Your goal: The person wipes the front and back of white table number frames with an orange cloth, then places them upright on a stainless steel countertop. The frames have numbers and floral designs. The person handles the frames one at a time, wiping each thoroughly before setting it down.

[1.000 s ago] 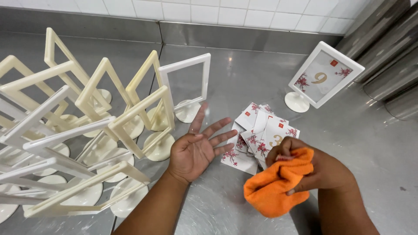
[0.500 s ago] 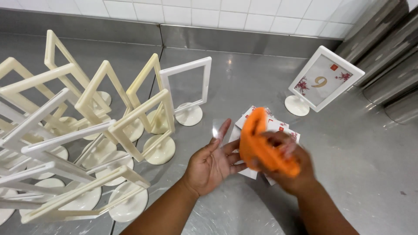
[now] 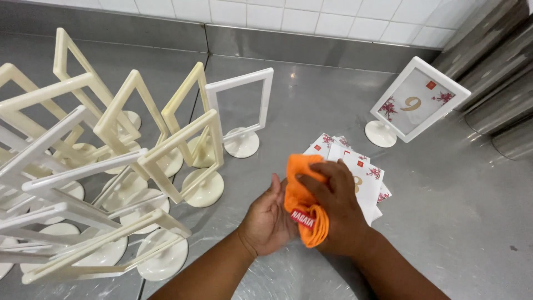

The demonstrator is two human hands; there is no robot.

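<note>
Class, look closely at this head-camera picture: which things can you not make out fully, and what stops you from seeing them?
- Left hand: its palm is covered by the orange cloth and the right hand.
- Stack of cards: the near part lies under the right hand and cloth.
- Empty frames: those at the far left are cut off by the picture's edge, so no count is possible.
- Metal containers: cut off by the right edge.

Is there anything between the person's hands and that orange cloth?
Nothing visible. The right hand grips the orange cloth directly and presses it into the open palm of the left hand. The printed cards lie on the steel counter behind them, out of the way.
</note>
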